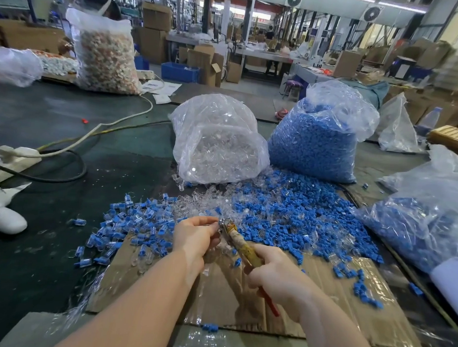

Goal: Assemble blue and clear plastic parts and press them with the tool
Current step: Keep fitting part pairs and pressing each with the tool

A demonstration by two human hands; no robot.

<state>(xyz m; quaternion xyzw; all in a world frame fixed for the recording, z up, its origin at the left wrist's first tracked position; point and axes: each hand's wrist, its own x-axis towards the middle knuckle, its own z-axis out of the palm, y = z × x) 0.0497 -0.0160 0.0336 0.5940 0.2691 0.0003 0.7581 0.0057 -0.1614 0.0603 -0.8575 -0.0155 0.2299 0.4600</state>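
Part: small piece at the tool point(240, 242) tip, near centre of the worktop point(54, 214) — barely visible.
Left hand point(194, 237): fingertips pinch it; keep it square.
Right hand point(274, 275): wrapped round the handles — squeeze evenly.

blue parts point(287, 213), clear parts point(203, 204), red-handled tool point(246, 250)

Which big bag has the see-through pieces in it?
The bag of clear parts, standing left of the taller bag of blue parts. Its contents look glassy and colourless, not blue.

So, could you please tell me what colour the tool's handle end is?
Red, on the tool below the right hand, in the head view.
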